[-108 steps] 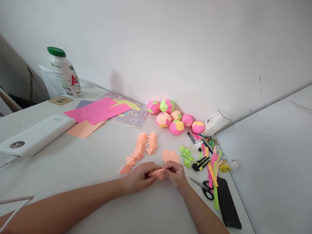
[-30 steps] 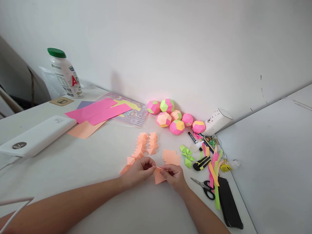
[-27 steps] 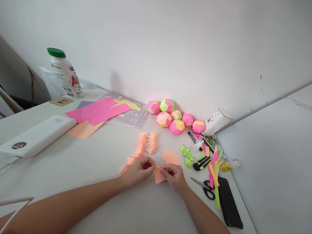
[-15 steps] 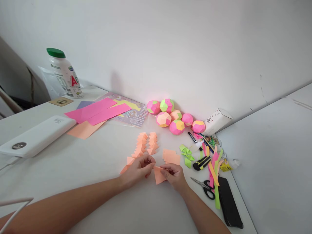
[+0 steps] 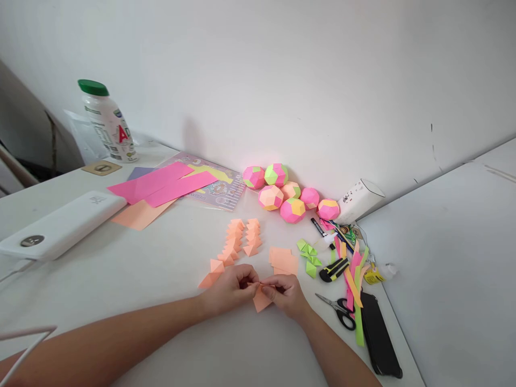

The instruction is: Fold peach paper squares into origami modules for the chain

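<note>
Two forearms (image 5: 137, 341) lean in over the white table (image 5: 226, 349), and the hands meet low in the middle, right where the action is! The left hand (image 5: 230, 293) has its thumb and fingertips pinched together at the top corner of a small peach paper (image 5: 261, 302). The right hand (image 5: 291, 296) nips the same paper close by, fingers narrow, so it hangs between the two, its lower corner pointing our way.

Off to the right lies a black phone (image 5: 380, 336), with scissors (image 5: 337, 310) beside it, blades apart, and bright paper strips (image 5: 355, 287) tumbling alongside. Next, a yellow-and-black cutter (image 5: 334, 270)! Just past the right hand, peach squares (image 5: 284, 260) overlap, green folded pieces (image 5: 309, 259) clustered nearby. Beyond the left hand, peach folded pieces (image 5: 231, 241) run in two rows, the left one longer.

Farther left, a white power bank (image 5: 64, 223) near pink sheets (image 5: 161, 184). And look back there: seven faceted paper balls (image 5: 270, 198) bunched near the wall, a white box (image 5: 358, 201) at their right, and a green-capped bottle (image 5: 108, 126) far left.
</note>
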A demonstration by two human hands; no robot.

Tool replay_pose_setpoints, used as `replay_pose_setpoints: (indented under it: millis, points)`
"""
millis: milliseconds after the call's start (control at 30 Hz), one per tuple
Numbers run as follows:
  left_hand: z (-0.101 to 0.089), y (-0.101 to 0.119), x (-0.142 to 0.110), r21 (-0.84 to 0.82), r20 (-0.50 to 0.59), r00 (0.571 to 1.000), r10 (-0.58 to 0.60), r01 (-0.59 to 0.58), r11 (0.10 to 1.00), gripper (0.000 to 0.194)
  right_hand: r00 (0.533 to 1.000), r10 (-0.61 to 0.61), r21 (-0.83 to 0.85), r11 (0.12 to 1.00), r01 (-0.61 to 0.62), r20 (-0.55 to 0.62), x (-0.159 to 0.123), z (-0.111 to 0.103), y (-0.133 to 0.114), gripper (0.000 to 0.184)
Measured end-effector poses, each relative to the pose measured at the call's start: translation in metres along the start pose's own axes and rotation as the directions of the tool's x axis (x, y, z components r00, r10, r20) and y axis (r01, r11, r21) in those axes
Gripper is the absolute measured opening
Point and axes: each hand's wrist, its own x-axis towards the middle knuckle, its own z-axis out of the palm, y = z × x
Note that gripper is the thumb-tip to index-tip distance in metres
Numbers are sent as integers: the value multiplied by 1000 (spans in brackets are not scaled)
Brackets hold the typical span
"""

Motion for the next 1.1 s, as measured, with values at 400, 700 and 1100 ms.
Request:
replay_pose_setpoints:
  millis: [400, 700, 1100]
  points:
    - [-7, 4, -1, -204, -107, 991, -84, 61, 977, 11, 990, 69, 133, 990, -53, -119, 3, -4, 7, 18]
    - [-1, -3, -1, 9, 33, 999, 14, -14, 1000, 19, 997, 55, 100, 994, -50, -47, 2, -3, 4, 17]
    - [0, -6, 1, 57, 63, 997, 53, -56, 997, 18, 999, 42, -12, 999, -43, -34, -1, 4, -4, 8]
